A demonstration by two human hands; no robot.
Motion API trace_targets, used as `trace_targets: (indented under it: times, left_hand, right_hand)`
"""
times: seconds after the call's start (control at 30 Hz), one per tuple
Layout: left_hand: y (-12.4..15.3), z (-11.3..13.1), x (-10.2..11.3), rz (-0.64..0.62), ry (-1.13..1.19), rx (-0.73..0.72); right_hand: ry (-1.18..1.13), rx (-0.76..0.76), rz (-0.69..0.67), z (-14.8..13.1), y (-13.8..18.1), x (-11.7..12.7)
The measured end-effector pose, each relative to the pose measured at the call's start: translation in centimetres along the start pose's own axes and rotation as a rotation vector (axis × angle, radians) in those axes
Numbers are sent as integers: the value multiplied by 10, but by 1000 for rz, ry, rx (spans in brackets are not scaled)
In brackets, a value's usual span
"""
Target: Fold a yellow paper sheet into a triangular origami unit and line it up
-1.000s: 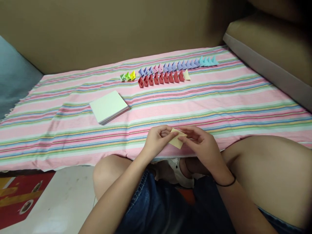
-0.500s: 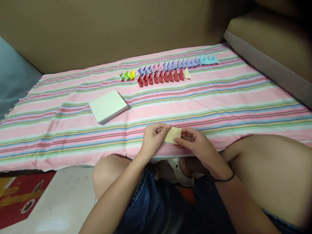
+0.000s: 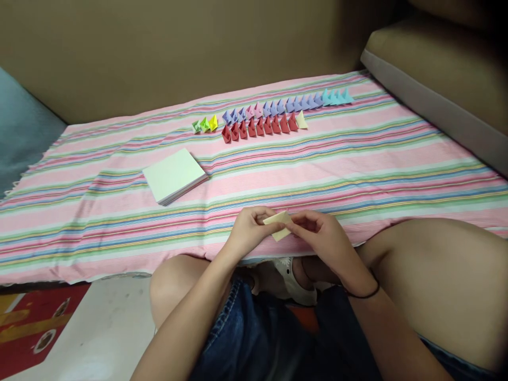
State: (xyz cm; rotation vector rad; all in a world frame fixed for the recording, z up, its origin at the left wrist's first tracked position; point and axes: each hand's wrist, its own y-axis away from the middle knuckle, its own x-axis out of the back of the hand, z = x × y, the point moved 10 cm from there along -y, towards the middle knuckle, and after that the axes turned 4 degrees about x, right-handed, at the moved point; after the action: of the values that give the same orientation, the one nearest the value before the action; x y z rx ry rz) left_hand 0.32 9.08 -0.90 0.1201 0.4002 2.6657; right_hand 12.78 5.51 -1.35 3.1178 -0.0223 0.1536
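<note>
Pale yellow paper (image 3: 279, 225), half folded, is pinched by both the left hand (image 3: 248, 235) and right hand (image 3: 323, 238) over the striped cloth (image 3: 357, 159)'s near edge. Farther off stand rows of finished folds (image 3: 273, 114); a thick sheet stack (image 3: 174, 175) lies unfolded.

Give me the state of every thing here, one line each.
Left hand: pinching the yellow paper's left end.
Right hand: pinching its right end.
Yellow paper: partly folded, held over the cloth's near edge.
Paper stack: lying flat on the cloth, untouched.
Folded pieces: standing in two rows at the far side.
Cloth: spread out, slightly wrinkled.
</note>
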Motion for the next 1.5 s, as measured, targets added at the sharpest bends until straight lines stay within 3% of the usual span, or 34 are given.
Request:
trace_targets:
  times: [0.13,0.3,0.47,0.67,0.8,0.87,0.97,1.13,1.2,1.3,1.4,1.5]
  left_hand:
    - [-1,-5,-3,-34,-44,38]
    - [0,3,-6,-44,-214,-41]
    - [0,5,1,36,-120,-54]
    - [-2,-6,-11,-95,64,77]
    - [-2,-7,-14,-110,56,79]
    - [-2,-6,-13,-99,-22,44]
    - [-3,2,-2,16,-242,-68]
    - [-4,-1,17,197,-340,-64]
    - [-2,-1,17,219,-382,-49]
    - [5,8,12,252,-674,-80]
    - [12,24,10,314,-925,-219]
    - [15,34,3,245,-968,-428]
  right_hand:
    - [-21,-34,6,4,0,5]
    - [21,-86,-129,6,0,-3]
    - [-17,-75,-82,3,-3,0]
    - [217,19,116,-9,-9,25]
    - [374,98,82,-24,-16,26]
    - [433,160,9,-32,-23,20]
    - [492,252,-122,-40,-31,8]
    - [593,374,22,-55,-32,12]
    - [609,398,-7,-53,-25,7]
    - [609,393,-114,-41,-13,-4]
    - [620,411,-108,-32,-6,-4]
    - [621,460,-95,-31,-5,-2]
